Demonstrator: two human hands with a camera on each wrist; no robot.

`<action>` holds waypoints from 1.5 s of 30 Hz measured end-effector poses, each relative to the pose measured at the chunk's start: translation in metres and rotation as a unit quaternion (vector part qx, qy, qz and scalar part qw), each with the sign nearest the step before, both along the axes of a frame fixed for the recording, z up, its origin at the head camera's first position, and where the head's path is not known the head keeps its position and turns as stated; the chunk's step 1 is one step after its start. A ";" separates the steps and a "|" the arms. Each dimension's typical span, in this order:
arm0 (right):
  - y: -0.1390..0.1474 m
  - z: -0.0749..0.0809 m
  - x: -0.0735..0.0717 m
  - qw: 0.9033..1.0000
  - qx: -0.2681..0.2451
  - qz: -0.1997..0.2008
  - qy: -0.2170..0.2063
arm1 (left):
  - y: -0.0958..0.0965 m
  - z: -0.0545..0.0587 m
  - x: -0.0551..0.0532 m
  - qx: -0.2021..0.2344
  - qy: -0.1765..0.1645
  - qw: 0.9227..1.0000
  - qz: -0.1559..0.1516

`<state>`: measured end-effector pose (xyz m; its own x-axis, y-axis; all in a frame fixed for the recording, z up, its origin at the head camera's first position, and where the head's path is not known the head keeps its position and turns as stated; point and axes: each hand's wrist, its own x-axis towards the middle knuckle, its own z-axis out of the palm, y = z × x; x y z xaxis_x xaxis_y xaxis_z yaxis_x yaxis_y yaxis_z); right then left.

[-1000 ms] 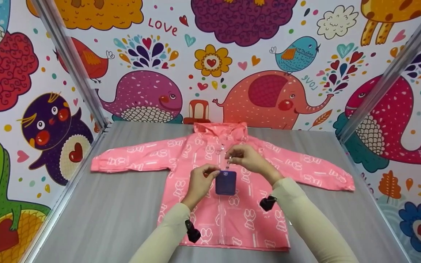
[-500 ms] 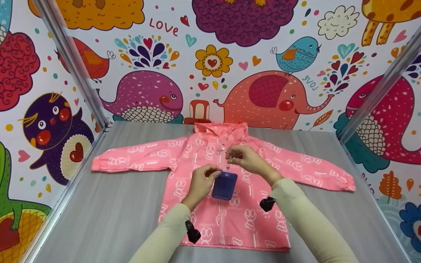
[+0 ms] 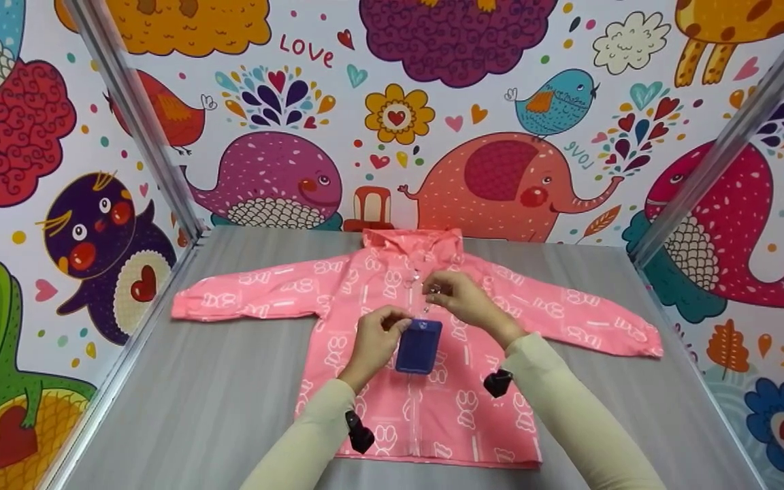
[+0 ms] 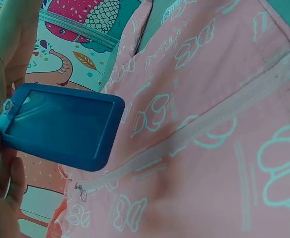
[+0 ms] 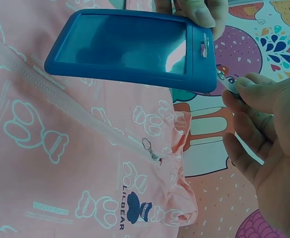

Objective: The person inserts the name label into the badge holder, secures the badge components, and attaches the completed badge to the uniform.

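A blue badge holder (image 3: 419, 348) with a clear window hangs over the front of the pink jacket (image 3: 365, 381). My left hand (image 3: 377, 340) pinches its slotted top edge at the corner between thumb and fingers. Just above that edge, my right hand (image 3: 463, 299) pinches a small shiny metal clip (image 5: 228, 85). In the right wrist view the clip's end lies right at the holder's slotted end (image 5: 204, 47). The jacket, printed with white bear outlines, is spread face up with both sleeves out and its front zip done up; the zip pull (image 5: 152, 151) has a ring.
The jacket lies on a grey wood-grain table (image 3: 215, 395). Metal corner posts (image 3: 137, 116) and walls with cartoon animals (image 3: 283, 177) enclose the table at the back and sides. Each cream sleeve carries a black wrist camera (image 3: 499, 381).
The badge holder has tilted, its lower end swinging down and slightly left so more of its face shows. The clip has shifted slightly within my right fingers. Both hands stay nearly in place.
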<state>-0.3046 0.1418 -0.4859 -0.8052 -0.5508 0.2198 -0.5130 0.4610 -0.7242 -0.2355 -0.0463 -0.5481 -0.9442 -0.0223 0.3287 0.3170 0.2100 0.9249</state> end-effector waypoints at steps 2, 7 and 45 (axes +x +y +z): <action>0.000 -0.001 0.000 1.000 0.006 -0.001 0.011 | 0.000 0.001 0.001 -0.001 -0.002 1.000 0.001; -0.001 -0.004 0.001 1.000 0.011 0.007 0.028 | 0.000 0.002 0.002 -0.005 -0.006 1.000 -0.002; 0.060 -0.073 0.016 0.958 -0.125 -0.245 -0.084 | -0.016 0.017 0.023 0.005 -0.004 1.000 0.004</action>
<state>-0.2888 0.2014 -0.5585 -0.9890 -0.0451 0.1407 -0.1466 0.4175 -0.8968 -0.2129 -0.0622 -0.5307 -0.9464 -0.0328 0.3213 0.3085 0.2031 0.9293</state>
